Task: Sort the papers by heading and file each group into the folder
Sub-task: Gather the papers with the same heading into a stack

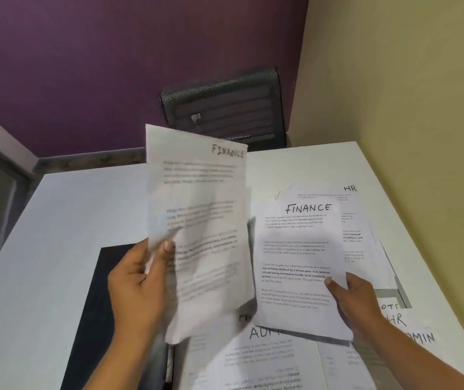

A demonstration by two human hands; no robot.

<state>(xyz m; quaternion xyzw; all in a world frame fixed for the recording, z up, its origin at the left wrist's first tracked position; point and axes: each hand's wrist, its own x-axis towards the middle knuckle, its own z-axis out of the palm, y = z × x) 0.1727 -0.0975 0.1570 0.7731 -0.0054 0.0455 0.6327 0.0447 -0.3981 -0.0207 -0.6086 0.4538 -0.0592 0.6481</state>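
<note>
Matt paper sheets (298, 249), smooth white table (56, 249)

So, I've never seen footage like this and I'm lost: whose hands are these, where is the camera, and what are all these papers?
No machine here: a person wears a camera on the head, so this one picture looks forward and down at their own hands. The left hand holds up a sheet headed FINANCE, slightly blurred. The right hand holds a second FINANCE sheet by its edge. Under them, on the white table, lie more printed sheets, among them an HR sheet and a sheet starting AD. A dark flat thing, perhaps the folder, lies beneath the left hand. A black mesh chair stands behind the table.
</note>
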